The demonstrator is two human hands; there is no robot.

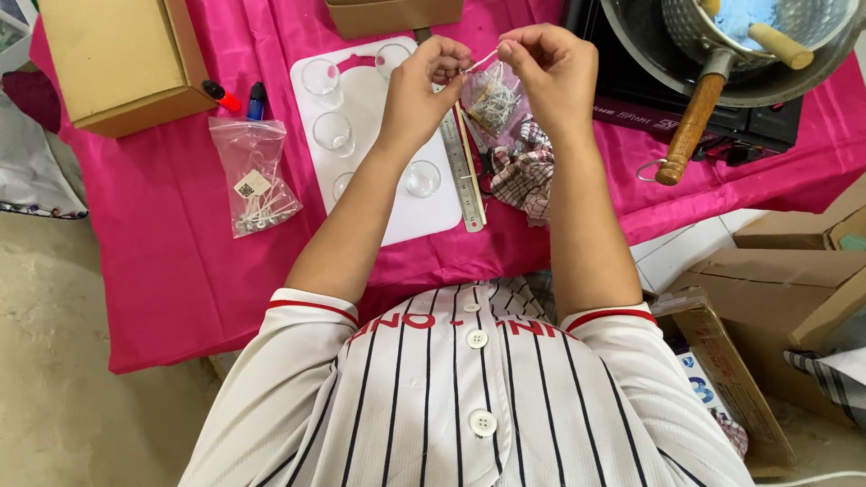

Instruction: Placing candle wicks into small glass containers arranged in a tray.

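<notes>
Both my hands are raised over the pink-covered table and pinch the top of a small clear plastic bag (493, 101) full of thin white wicks with metal bases. My left hand (424, 83) grips the bag's left upper edge. My right hand (550, 72) grips the right upper edge, and a thin white wick runs between the fingertips. The bag hangs just above a metal ruler (460, 167) and thin wooden sticks (471, 162).
A white cutting board (424, 216) holds several clear glass cups (332, 133). To its left lie a second bag of wicks (255, 176), a red marker (221, 95), a blue marker (256, 99) and a cardboard box (117, 59). A checked cloth (528, 176) and a pot (722, 45) on a stove are at right.
</notes>
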